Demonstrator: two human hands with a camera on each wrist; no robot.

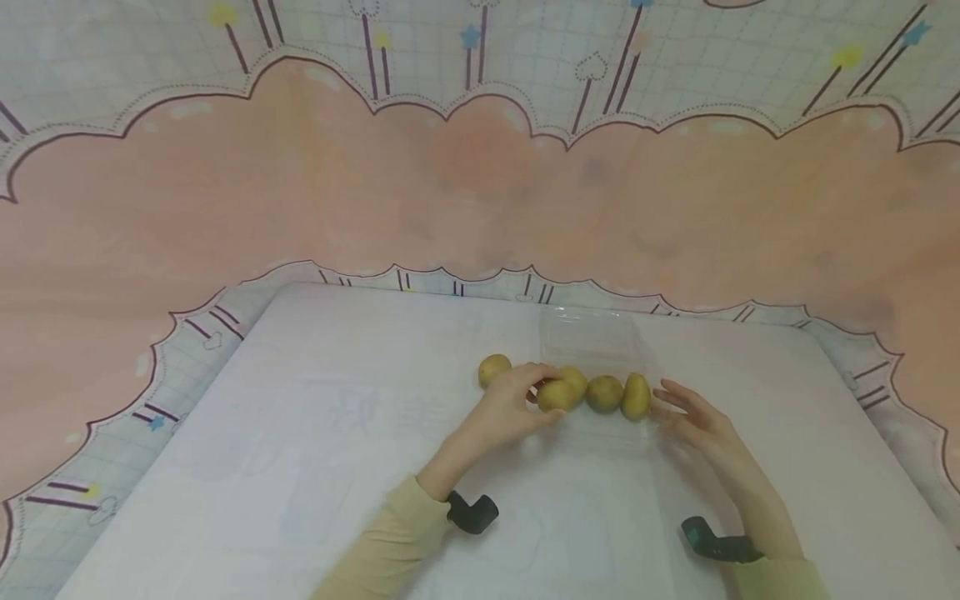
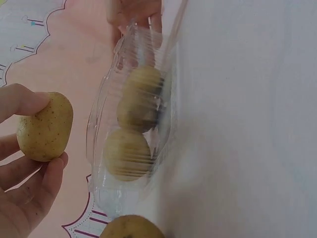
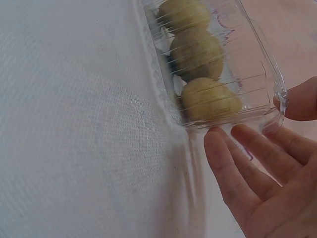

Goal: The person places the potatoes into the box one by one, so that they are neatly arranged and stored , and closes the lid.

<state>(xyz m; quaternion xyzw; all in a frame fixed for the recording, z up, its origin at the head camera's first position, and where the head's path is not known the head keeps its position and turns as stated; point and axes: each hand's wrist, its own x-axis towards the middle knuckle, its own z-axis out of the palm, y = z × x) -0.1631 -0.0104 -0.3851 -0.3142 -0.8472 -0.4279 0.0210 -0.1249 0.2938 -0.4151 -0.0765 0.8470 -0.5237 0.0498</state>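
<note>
Resting farthest L on the white table (image 1: 225,467), a loose potato (image 1: 494,370) is sitting just beside the L hand (image 1: 506,412), outside the box. L thumb & fingers are clamping a held potato (image 2: 47,126), thumb on top, fingertips beneath, per L wrist cam. A black mount (image 1: 474,513) is sticking out at that wrist. In head view the held potato is partly covering a boxed one; in L wrist view it's hanging apart from the box.

Next over, the clear box (image 2: 114,196) is holding 3 potatoes in a row: L one (image 1: 577,379), mid one (image 1: 604,393), R one (image 1: 637,397), the last looking longer.

Past it, the R hand (image 1: 701,425) is touching the box's R end w/ fingertips, fingers nearly straight & slightly apart, thumb at the rim; can't tell if it's pressing. Another black mount (image 1: 720,543) is showing on this wrist.
</note>
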